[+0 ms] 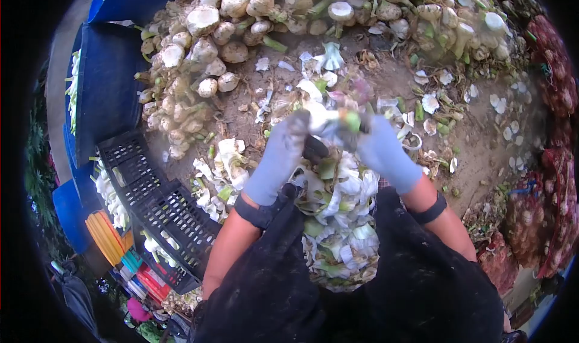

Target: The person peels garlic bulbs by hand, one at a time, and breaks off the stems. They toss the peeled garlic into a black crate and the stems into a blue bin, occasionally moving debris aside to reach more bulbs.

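Both my hands wear pale blue-grey gloves with dark finger parts, and they meet in front of me above my lap. Between them is a garlic bulb (325, 118) with a white body and a greenish end, smeared by motion. My left hand (282, 147) is closed at its white side. On the greenish side, my right hand (383, 150) is closed around it; the fingertips are blurred. I cannot make out whether either hand also holds a tool. Below them, peeled garlic skins and leaves (341, 222) lie heaped between my legs.
A large pile of garlic bulbs (235, 5) spreads across the far ground. Black plastic crates (163, 204) with white bulbs stand at left, near blue containers (108, 83). Red mesh sacks (552, 71) line the right side. Skins and trimmed ends (431, 103) litter the soil.
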A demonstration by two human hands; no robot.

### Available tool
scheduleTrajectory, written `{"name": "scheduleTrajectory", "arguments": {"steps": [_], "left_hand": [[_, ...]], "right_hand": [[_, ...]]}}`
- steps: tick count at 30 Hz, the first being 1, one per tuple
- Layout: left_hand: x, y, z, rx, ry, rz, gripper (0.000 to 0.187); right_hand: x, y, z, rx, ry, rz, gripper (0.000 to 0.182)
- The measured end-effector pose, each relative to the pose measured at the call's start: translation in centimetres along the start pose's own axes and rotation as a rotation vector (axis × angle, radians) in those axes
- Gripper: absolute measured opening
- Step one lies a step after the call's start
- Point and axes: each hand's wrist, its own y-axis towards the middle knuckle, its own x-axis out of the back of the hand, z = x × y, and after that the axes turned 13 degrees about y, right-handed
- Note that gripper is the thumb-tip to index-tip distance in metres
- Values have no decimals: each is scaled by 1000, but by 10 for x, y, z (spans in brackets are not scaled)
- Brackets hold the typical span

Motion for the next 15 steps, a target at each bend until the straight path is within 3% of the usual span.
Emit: {"name": "scheduleTrajectory", "arguments": {"steps": [2,4,6,8,10,11,14,15], "left_hand": [[7,19,12,-453,343,-395,42],[1,2,-17,-357,295,-400,43],[5,-4,-27,-604,791,-245,36],[6,-1,-23,-614,746,-247,26],[15,4,-14,-262,191,10,22],[18,5,-10,-130,74,-65,21],[14,-4,-11,-229,-169,-5,25],[14,-7,-11,-314,-202,24,33]], "right_hand": [[-8,-11,-7,125,-113,52,27],[-9,-12,-8,138,-11,25,26],[-2,-9,-6,209,-66,21,24],[2,-7,-2,275,-108,13,22],[9,-7,10,273,-325,101,21],[19,8,-24,396,-565,3,22],[27,7,-17,243,-711,-48,21],[24,1,-19,337,-716,-50,19]]}}
